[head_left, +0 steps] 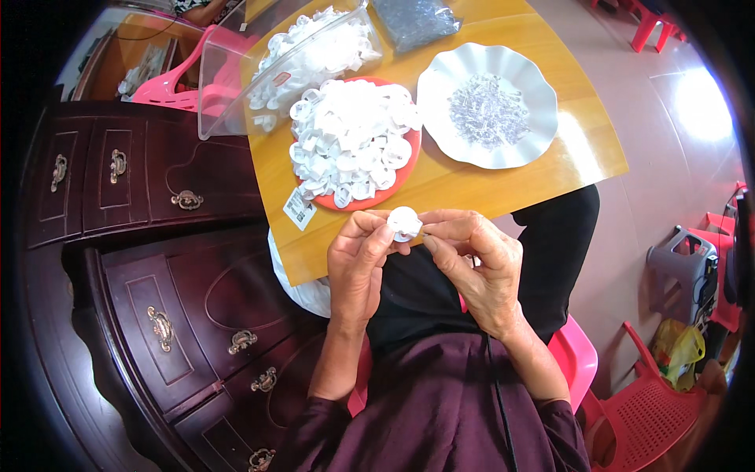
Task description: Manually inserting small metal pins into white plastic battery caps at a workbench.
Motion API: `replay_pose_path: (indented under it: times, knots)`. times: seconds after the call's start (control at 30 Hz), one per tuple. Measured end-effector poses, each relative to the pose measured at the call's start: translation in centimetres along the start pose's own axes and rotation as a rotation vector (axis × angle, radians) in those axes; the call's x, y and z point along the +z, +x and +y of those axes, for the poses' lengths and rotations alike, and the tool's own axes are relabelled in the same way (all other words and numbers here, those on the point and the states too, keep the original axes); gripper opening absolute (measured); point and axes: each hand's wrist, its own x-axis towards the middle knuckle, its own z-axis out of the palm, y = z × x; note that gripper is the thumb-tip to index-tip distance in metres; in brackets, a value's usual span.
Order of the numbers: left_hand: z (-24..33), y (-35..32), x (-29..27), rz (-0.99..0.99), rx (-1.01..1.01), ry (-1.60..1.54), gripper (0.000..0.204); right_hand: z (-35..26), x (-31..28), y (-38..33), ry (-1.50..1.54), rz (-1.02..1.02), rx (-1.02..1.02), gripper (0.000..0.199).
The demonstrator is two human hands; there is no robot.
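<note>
My left hand (355,263) pinches a small round white plastic part (404,220) between thumb and fingers, just off the table's near edge. From the other side, my right hand (481,259) has its thumb and forefinger pinched close beside that part; whether something tiny sits between them is hard to make out. Beyond my hands, a heap of similar white plastic parts (354,134) fills a red plate (412,157). To its right stands a white wavy-rimmed plate (437,102) with many small clear plastic pieces (489,110) in it.
A clear plastic bin (216,110) holding more white parts rests at the table's far left. Near it lies a bag of dark material (417,22). A label (299,209) sits by the red plate. Dark wooden drawers (141,169) flank my left; a pink chair (641,409) stands at right.
</note>
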Motion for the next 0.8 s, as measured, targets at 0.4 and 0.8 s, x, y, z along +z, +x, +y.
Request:
replay_pose_path:
  times: [0.4,0.8]
  knots:
    - [0.12,0.42,0.28,-0.042,-0.021,0.015,0.013,0.31,-0.52,-0.22,-0.029,-0.008,-0.045,0.012]
    - [0.19,0.93,0.62,-0.105,-0.067,-0.002,0.012,0.99,-0.74,-0.16,0.024,0.017,-0.029,0.013]
